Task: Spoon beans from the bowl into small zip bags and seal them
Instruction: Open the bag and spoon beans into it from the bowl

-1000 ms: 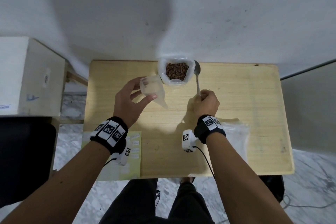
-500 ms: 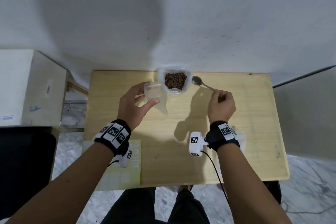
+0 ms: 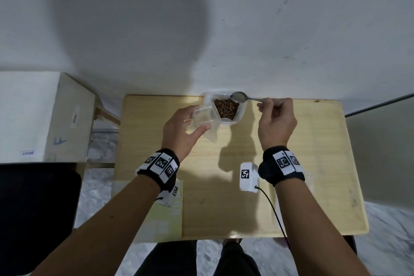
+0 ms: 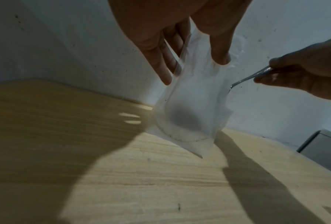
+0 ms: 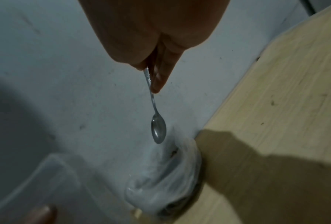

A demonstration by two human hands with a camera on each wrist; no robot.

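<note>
A clear container of brown beans stands at the table's far edge by the wall; in the right wrist view its rim shows blurred. My left hand holds a small clear zip bag with its mouth open, just left of the beans, thumb and fingers on opposite sides of the bag. My right hand pinches the handle of a metal spoon. The empty spoon bowl hovers above the container's far right corner.
The wooden table abuts a white wall. A white box stands to the left. More clear bags lie under my right forearm, and a pale green sheet hangs at the table's near left edge.
My right hand lifted the spoon off the table and swung it up and right, bringing its bowl over the container. The left hand moved the bag closer to the beans.
</note>
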